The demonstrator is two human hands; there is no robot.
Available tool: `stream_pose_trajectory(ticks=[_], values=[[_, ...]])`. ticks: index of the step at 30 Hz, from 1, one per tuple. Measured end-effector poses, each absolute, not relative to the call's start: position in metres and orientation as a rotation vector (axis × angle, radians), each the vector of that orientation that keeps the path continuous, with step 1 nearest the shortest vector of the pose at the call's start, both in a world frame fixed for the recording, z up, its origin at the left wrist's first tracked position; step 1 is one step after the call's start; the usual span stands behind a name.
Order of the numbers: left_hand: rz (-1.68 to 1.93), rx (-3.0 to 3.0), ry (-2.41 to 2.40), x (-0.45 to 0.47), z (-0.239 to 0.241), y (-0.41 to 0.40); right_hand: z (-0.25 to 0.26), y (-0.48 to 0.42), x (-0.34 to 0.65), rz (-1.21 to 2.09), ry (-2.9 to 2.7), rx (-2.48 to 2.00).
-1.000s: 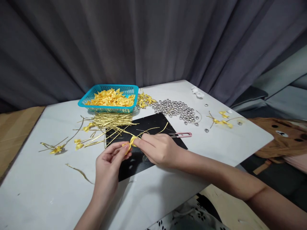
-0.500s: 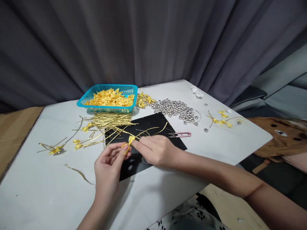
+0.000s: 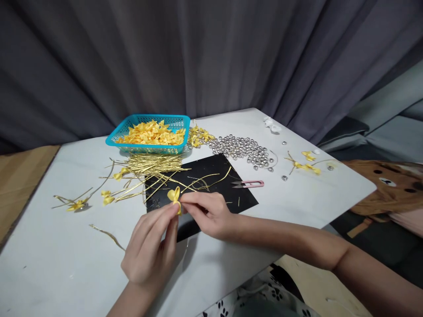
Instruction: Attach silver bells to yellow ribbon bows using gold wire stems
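Between my two hands is a small yellow ribbon bow [image 3: 173, 193], held above a black sheet [image 3: 211, 169]. The thumb and fingers of my left hand [image 3: 150, 242] pinch its lower part. My right hand [image 3: 211, 213] is closed too, its thumb and index fingertips pressed together against the bow's right side. Whether they grip the bow itself or a thin tie on it, I cannot tell. Just beyond the bow, loose gold twist ties [image 3: 155, 164] lie in a pile. Pink-handled thread snips [image 3: 253, 183] rest on the sheet's right edge.
A blue basket [image 3: 147, 147] full of yellow bows stands at the back of the white table [image 3: 82, 273]. Silver heart-shaped beads [image 3: 243, 147] are spread to its right. Bows with ties [image 3: 306, 167] lie at the right, another tied bow [image 3: 76, 205] at the left.
My left hand has turned over, its back now upward, and the bow has turned upright with it. My right hand has shifted slightly down, still at the bow.
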State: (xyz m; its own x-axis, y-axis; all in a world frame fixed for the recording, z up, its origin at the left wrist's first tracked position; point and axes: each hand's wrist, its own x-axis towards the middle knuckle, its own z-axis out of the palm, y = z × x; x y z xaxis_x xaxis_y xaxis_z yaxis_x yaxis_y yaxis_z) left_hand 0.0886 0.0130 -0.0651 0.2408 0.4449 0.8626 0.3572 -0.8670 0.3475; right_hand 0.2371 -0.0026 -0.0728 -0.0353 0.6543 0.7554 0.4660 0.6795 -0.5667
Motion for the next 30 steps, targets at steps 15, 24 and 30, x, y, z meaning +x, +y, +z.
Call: stream_pose_trajectory(ticks=[15,24,30], values=[[1.584,2.736,0.651,0.056,-0.085,0.013,-0.076,-0.007,0.232,0.271,-1.741,-0.914],[1.618,2.739,0.675,0.051,-0.079,0.008,-0.059,-0.007,0.228,0.053,-1.672,-0.780],[1.538,2.138,0.940,0.067,-0.077,0.010,-0.058,-0.007,0.229,0.013,-1.786,-0.974]])
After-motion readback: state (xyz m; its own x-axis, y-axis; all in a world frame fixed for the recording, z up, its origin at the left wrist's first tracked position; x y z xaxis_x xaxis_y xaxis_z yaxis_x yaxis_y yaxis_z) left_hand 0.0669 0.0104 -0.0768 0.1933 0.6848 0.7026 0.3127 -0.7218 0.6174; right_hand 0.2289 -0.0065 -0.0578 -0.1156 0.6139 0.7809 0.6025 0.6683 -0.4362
